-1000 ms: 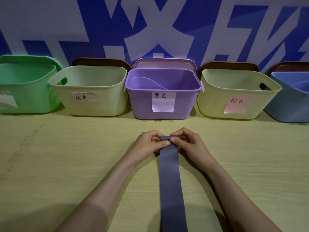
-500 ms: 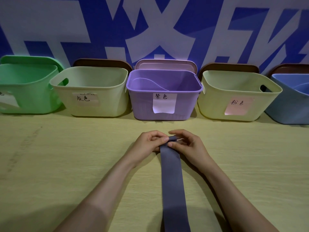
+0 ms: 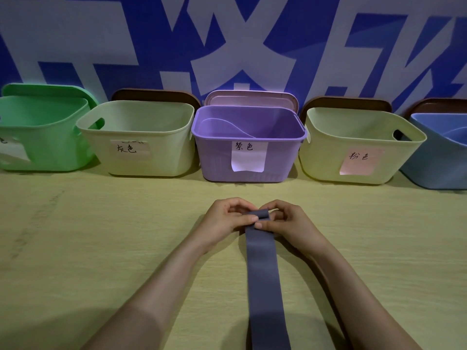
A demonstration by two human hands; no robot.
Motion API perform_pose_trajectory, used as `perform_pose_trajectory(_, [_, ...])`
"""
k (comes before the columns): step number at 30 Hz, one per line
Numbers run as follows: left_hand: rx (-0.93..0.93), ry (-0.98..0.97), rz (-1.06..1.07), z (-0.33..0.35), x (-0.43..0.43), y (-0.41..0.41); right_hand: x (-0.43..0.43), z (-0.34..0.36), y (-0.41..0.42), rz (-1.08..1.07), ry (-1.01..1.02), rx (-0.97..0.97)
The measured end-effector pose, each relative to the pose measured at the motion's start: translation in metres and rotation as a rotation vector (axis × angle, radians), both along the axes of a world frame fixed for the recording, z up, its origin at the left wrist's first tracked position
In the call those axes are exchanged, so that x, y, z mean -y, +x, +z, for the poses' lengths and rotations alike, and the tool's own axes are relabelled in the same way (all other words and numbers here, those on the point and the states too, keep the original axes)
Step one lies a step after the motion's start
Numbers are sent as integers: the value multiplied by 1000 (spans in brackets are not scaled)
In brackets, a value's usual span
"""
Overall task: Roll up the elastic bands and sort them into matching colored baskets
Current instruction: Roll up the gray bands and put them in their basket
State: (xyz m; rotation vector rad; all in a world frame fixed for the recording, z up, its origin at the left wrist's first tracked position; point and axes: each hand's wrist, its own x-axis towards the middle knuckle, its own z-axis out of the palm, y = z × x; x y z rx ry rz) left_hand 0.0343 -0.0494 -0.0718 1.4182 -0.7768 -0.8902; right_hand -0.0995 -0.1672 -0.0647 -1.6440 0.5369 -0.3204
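Observation:
A long purple elastic band (image 3: 265, 281) lies flat on the table, running from the bottom edge up to my hands. Its far end is curled over into a small roll. My left hand (image 3: 225, 221) and my right hand (image 3: 290, 223) pinch that rolled end from either side, thumbs meeting on top of the band. Straight behind them stands the purple basket (image 3: 219, 157) with a white label; another purple band lies inside it.
A row of baskets lines the blue and white wall: a green basket (image 3: 43, 137), a cream basket (image 3: 166, 152) with a label, a second cream basket (image 3: 326, 160) with a pink label, a blue basket (image 3: 437, 168). The wooden table (image 3: 101, 248) spreads around my arms.
The band's far end has been folded over into a first roll, and my fingers have lifted and arched around it.

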Motion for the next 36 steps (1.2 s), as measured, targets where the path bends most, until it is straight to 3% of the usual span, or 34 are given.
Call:
perform_pose_trajectory(10, [66, -37, -4, 0, -2, 0, -2, -2, -1, -17, 78, 79])
perform_pose_trajectory(16, [-21, 14, -24, 5, -2, -3, 0, -2, -1, -113, 201, 200])
perform_pose_trajectory(25, [-75, 12, -37, 6, -2, 0, -1, -2, -3, -103, 150, 252])
perform_pose_trajectory(31, [-64, 15, -8, 4, -1, -1, -4, 2, -3, -93, 48, 204])
perform_pose_trajectory(36, [-125, -41, 57, 3, 1, 1, -5, -2, -3, -52, -75, 30])
